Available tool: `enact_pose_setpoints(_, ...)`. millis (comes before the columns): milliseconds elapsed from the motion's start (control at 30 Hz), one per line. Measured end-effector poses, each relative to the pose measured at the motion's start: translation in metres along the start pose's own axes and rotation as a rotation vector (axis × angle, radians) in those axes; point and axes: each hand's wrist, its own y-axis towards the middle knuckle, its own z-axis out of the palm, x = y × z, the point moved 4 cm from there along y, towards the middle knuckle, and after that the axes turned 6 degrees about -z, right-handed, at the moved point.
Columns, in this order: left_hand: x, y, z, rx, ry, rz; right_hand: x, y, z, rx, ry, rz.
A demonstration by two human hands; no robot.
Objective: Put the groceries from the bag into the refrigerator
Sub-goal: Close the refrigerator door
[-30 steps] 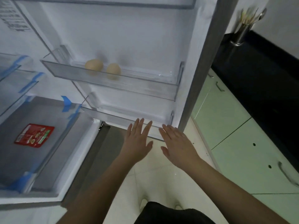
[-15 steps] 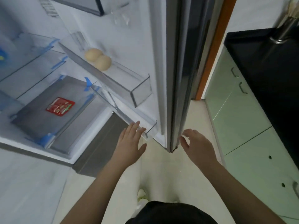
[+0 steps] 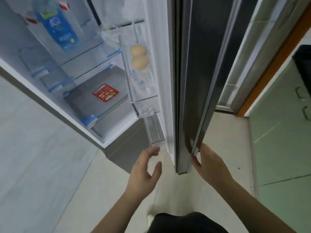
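The refrigerator door stands edge-on in the middle of the head view. My right hand holds its lower outer edge, thumb on the edge and fingers behind the dark outer face. Just left of the door's bottom corner, my left hand hovers with its fingers relaxed and holds nothing. Two eggs lie in a clear door bin. Inside the refrigerator, a red packet lies on the grey drawer cover and a blue bottle stands on an upper shelf. No bag is in view.
A pale wall runs along the left of the refrigerator. Green cabinets with a black counter line the right side. An orange door frame stands behind the refrigerator door. Light floor tiles lie under my feet.
The door has swung from wide open to edge-on. My right hand moved round to its outer edge and took hold; my left hand came off the lower door bin.
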Motion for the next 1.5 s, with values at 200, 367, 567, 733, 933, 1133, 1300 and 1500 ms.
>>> enact_pose_setpoints(200, 0.023, -0.021, 0.000, 0.062, -0.109, -0.160, 0.043, 0.010, 0.031, 0.076, 0.044, -0.022)
enact_pose_setpoints(367, 0.047, -0.013, -0.035, 0.022, -0.118, -0.168, 0.085, 0.024, 0.043, 0.007, 0.136, -0.167)
enact_pose_setpoints(567, 0.086, -0.011, -0.080, -0.030, -0.072, -0.198, 0.142, 0.048, 0.060, -0.057, 0.282, -0.324)
enact_pose_setpoints(733, 0.110, -0.008, -0.115, -0.063, -0.073, -0.218, 0.187, 0.066, 0.076, -0.062, 0.375, -0.389)
enact_pose_setpoints(933, 0.122, -0.001, -0.163, -0.176, -0.012, -0.175, 0.232, 0.091, 0.089, -0.013, 0.379, -0.500)
enact_pose_setpoints(1133, 0.088, 0.012, -0.218, -0.515, 0.139, 0.052, 0.265, 0.138, 0.079, -0.201, 0.334, -0.611)
enact_pose_setpoints(1300, 0.048, 0.032, -0.230, -0.619, 0.486, 0.265, 0.269, 0.180, 0.065, -0.276, 0.241, -0.777)
enact_pose_setpoints(1500, 0.041, 0.047, -0.225, -0.689, 0.779, 0.098, 0.256, 0.214, 0.067, -0.307, 0.123, -0.912)
